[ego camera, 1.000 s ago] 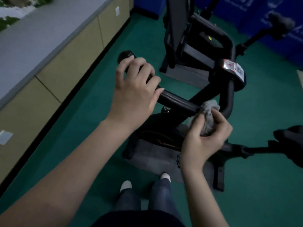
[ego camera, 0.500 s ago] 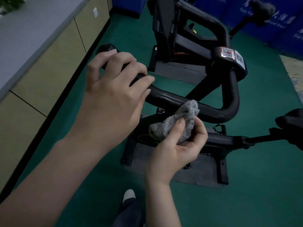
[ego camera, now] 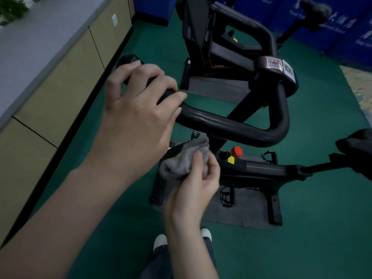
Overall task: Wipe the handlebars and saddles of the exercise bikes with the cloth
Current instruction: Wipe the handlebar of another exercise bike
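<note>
Where the left hand (ego camera: 138, 109) sits: over the left end of the bar (ego camera: 231, 127), fingers curled round the black grip, thumb laid along the tube toward the bend.
Right hand (ego camera: 193, 190): below the bar, thumb and curled fingers pinching the cloth (ego camera: 185, 158).
Cloth: grey, fuzzy, bunched into a soft wad. Its free end sticks out up and left of the fingers, with the tip just under the bar's straight run; from this angle I cannot tell whether it touches the bar.
Bar: thick round tube, matt black with a faint sheen. It runs from the capped left end to a smooth U-bend at the right, then back to a clamp block with a red-and-white sticker (ego camera: 273, 63).
Bike (ego camera: 261, 168): low black frame, with a red ribbed knob (ego camera: 237, 151) below the bend and a yellow tag beside it. A caged pedal (ego camera: 227, 195) hangs over the mat.
Saddle (ego camera: 356, 143): black, padded, on a slim post, cut off at the right.
Mat (ego camera: 247, 216): grey, flat, rectangular, under the bike's feet; one foot stands at its near right corner.
Second bike (ego camera: 211, 47): beyond the first, black, on its own grey mat.
Floor (ego camera: 322, 218): green carpet, short pile.
Cabinet (ego camera: 60, 77): flat tan doors under a grey top, along the floor's left edge.
Shoes (ego camera: 160, 241): white toes on the carpet, near the mat's near edge.
</note>
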Demonstrator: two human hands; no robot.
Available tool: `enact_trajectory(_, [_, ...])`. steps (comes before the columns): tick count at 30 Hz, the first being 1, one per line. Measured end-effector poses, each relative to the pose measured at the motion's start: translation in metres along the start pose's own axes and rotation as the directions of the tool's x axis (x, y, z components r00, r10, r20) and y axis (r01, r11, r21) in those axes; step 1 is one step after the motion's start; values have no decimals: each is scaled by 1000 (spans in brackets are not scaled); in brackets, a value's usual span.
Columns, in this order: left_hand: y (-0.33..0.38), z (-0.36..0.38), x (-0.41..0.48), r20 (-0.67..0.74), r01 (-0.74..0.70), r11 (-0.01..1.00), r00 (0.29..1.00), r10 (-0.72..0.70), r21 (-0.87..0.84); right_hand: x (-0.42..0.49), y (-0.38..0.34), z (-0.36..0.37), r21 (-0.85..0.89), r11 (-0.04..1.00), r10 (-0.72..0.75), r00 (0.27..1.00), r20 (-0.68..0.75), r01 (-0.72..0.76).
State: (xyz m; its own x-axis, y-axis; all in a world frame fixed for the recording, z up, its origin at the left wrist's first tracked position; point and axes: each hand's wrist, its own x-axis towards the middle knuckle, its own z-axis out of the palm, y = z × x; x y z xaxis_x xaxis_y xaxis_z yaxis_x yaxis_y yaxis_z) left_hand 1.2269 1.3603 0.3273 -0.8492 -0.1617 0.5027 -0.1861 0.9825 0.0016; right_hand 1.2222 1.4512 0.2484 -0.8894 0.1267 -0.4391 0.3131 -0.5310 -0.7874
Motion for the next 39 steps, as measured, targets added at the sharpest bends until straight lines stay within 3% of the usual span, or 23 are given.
enact_trajectory(4, [1, 1, 0, -4, 4, 1000, 1000, -4, 13, 5, -12, 19, 116, 983, 127, 985, 119, -141])
enact_trajectory(10, [1, 1, 0, -11, -8, 1000, 1000, 8, 22, -6, -10, 34, 150, 917, 282, 866, 412, -370])
enact_trajectory(13, [0, 1, 1, -13, -15, 1000, 1000, 16, 17, 4, -22, 26, 203, 895, 309, 882, 355, -396])
enact_trajectory(17, [-1, 1, 0, -18, -1, 1000, 1000, 1, 5, 25, -43, 8, 246, 928, 230, 948, 219, -282])
enact_trajectory(24, [6, 6, -1, -17, 30, 999, 999, -29, 38, 21, -37, 11, 112, 934, 294, 909, 296, -339])
enact_trajectory(30, [27, 15, 2, -39, 22, 999, 999, -24, -44, 38, -58, -14, 119, 981, 128, 976, 177, -151])
enact_trajectory(35, [38, 27, 1, 10, 15, 998, 1000, -15, -55, 33, -50, -11, -14, 989, 146, 966, 214, -147])
enact_trajectory(39, [34, 31, 0, -10, 2, 999, 1000, -2, -41, 48, -65, -25, 102, 989, 91, 985, 147, -107])
